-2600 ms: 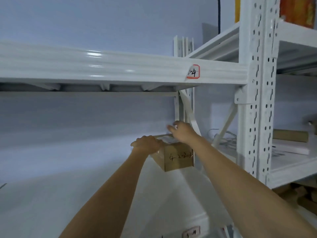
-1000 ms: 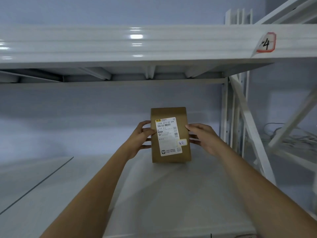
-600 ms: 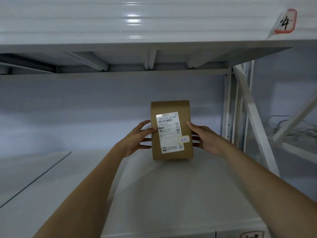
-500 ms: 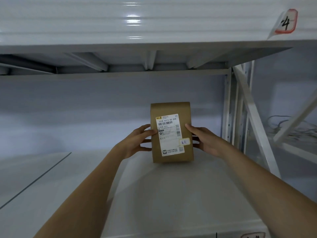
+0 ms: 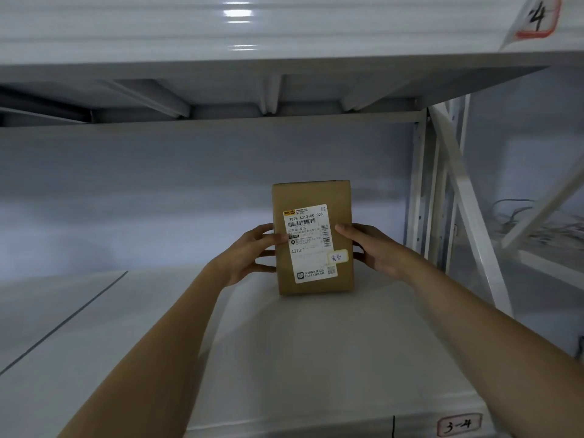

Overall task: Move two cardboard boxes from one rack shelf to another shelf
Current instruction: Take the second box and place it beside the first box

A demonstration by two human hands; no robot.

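A small brown cardboard box [image 5: 311, 197] with a white shipping label faces me, held upright over the white rack shelf [image 5: 284, 358]. My left hand [image 5: 249, 252] grips its left edge, thumb on the front face. My right hand [image 5: 369, 248] grips its right edge. The box's bottom edge is at or just above the shelf surface; I cannot tell if it touches. Only one box is in view.
The shelf above [image 5: 221, 30] hangs close overhead with its ribs showing. White uprights and a diagonal brace [image 5: 464, 197] stand at the right. Loose cables [image 5: 537, 226] lie on the neighbouring shelf. A tag reading 3-24 [image 5: 459, 425] marks the front rail.
The box was lifted from the right end of the shelf, turned label-forward and brought to the shelf's middle. Over the last second it has sunk slightly toward the surface.
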